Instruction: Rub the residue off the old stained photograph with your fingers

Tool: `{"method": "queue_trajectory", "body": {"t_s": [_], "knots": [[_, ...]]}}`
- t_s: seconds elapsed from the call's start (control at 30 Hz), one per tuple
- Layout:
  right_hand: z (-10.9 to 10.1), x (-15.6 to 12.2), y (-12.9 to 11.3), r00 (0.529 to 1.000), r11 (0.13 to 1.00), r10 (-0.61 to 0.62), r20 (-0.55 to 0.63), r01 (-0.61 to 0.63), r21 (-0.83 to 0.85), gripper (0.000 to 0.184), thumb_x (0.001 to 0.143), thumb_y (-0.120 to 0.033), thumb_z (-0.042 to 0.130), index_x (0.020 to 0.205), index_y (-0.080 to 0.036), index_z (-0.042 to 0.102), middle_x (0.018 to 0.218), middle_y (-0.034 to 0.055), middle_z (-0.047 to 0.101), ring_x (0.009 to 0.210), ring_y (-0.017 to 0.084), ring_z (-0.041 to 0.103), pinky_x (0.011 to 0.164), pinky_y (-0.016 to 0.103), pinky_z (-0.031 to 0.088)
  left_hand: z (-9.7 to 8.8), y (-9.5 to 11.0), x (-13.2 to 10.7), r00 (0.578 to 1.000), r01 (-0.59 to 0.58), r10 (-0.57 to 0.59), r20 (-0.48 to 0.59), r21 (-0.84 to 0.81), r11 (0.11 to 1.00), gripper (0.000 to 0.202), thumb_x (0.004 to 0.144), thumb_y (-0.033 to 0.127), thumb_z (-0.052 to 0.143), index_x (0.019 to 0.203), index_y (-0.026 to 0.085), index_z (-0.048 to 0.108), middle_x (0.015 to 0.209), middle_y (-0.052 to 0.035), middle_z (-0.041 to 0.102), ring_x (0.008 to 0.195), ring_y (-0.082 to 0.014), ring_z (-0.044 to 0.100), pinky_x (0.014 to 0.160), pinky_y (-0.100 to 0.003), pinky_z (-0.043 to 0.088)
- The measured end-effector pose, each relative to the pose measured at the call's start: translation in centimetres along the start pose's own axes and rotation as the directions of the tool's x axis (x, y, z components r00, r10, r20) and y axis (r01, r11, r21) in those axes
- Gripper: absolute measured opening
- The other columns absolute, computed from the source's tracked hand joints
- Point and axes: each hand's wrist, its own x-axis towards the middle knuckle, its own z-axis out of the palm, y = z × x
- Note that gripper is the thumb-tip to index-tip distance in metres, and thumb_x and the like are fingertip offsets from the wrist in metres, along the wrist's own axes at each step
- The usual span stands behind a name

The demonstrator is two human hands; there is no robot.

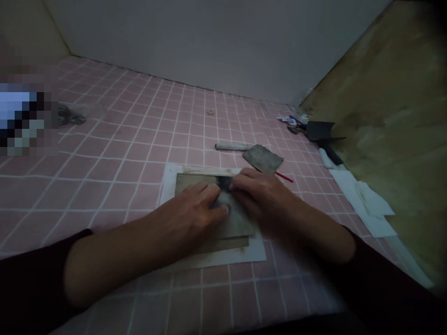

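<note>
A dull grey-brown flat slab (pixel 237 223) lies on a white sheet (pixel 251 253) on the pink tiled floor. My left hand (pixel 193 209) rests on the slab with fingers bent and pressed together. My right hand (pixel 258 193) sits beside it, fingers curled. Between the fingertips of both hands is a small dark object (pixel 223 182) pressed against the slab's far part; I cannot make out what it is.
Beyond the hands lie a grey metal scraper (pixel 260 156) and a red pencil (pixel 284 177). White cloths (pixel 366 200) and a black folded piece (pixel 321 130) lie at the right by a wooden board (pixel 391 116). A small ring (pixel 210 111) lies farther back.
</note>
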Motion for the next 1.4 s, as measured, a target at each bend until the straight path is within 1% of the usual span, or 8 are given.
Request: {"method": "queue_trajectory", "body": {"t_s": [0.07,0.13,0.27,0.43,0.57,0.7,0.9,1.4], "knots": [[-0.9,-0.4,0.5,0.997,0.994,0.073,-0.026,-0.07,0.086,0.012,0.089,-0.01,0.053,0.082,-0.017,0.059,0.079,0.003,0.058,0.072,0.015,0.055,0.067,0.029,0.042,-0.1,0.0,0.0,1.0,-0.003,0.003,0.002,-0.004,1.0,0.02,0.098,0.013,0.043,0.1,0.016,0.063,0.091,-0.0051,0.048,0.08,-0.0186,0.042,0.071,-0.035,0.039],[-1.8,-0.6,0.8,0.983,0.932,0.178,-0.041,-0.155,0.327,0.007,0.088,-0.016,0.059,0.083,-0.019,0.062,0.077,0.0015,0.06,0.07,0.015,0.056,0.064,0.029,0.043,-0.2,0.0,-0.1,1.0,-0.006,0.006,-0.003,-0.011,1.0,0.022,0.098,0.012,0.043,0.106,0.015,0.063,0.091,-0.0052,0.048,0.079,-0.0182,0.043,0.071,-0.034,0.039],[-2.2,-0.1,0.9,0.934,0.56,0.355,0.036,-0.243,0.792,0.006,0.084,-0.025,0.07,0.084,-0.02,0.066,0.074,-0.0011,0.062,0.062,0.012,0.056,0.06,0.028,0.045,0.0,0.0,-0.2,1.0,-0.006,0.006,-0.019,-0.013,1.0,0.022,0.096,0.011,0.044,0.108,0.015,0.063,0.093,-0.0056,0.05,0.08,-0.0181,0.043,0.071,-0.034,0.041],[-1.0,0.2,0.9,0.873,0.082,0.419,0.251,-0.312,0.947,0.011,0.08,-0.023,0.075,0.081,-0.018,0.065,0.072,-0.003,0.062,0.056,0.006,0.053,0.054,0.019,0.042,0.3,0.0,-0.2,1.0,-0.009,0.009,-0.027,0.006,1.0,0.02,0.094,0.01,0.045,0.101,0.016,0.063,0.092,-0.0056,0.05,0.08,-0.0188,0.044,0.071,-0.035,0.042],[-0.5,0.2,0.6,0.847,-0.076,0.409,0.338,-0.338,0.938,0.015,0.079,-0.023,0.077,0.081,-0.016,0.064,0.074,-0.0019,0.065,0.054,0.004,0.052,0.053,0.016,0.043,0.5,-0.1,0.0,0.999,-0.016,0.017,-0.049,0.021,1.0,0.018,0.093,0.009,0.045,0.094,0.016,0.062,0.09,-0.0057,0.049,0.079,-0.0187,0.043,0.07,-0.035,0.041],[-0.4,0.3,0.4,0.848,-0.097,0.407,0.339,-0.329,0.939,0.015,0.079,-0.022,0.077,0.082,-0.015,0.064,0.074,-0.0016,0.065,0.053,0.003,0.052,0.051,0.014,0.042,0.5,-0.1,0.0,0.997,-0.012,0.014,-0.07,0.026,1.0,0.019,0.094,0.01,0.045,0.098,0.016,0.062,0.089,-0.0055,0.049,0.078,-0.0185,0.043,0.07,-0.034,0.042],[-0.3,0.3,0.4,0.862,-0.041,0.409,0.298,-0.309,0.95,0.016,0.076,-0.023,0.079,0.081,-0.016,0.066,0.076,-0.0021,0.065,0.055,0.005,0.053,0.054,0.017,0.043,0.5,0.0,-0.3,0.997,-0.002,0.001,-0.072,-0.01,1.0,0.019,0.093,0.011,0.044,0.095,0.017,0.062,0.089,-0.0049,0.05,0.078,-0.0179,0.045,0.069,-0.032,0.042],[0.0,0.0,0.6,0.912,0.262,0.373,0.171,-0.281,0.923,0.019,0.081,-0.021,0.076,0.097,-0.021,0.067,0.087,-0.0015,0.065,0.078,0.009,0.06,0.07,0.022,0.045,-0.1,0.2,-0.1,0.999,0.008,-0.012,-0.052,-0.068,0.998,0.016,0.088,0.005,0.047,0.088,0.016,0.059,0.088,-0.0053,0.05,0.074,-0.0172,0.043,0.065,-0.031,0.038]]}}
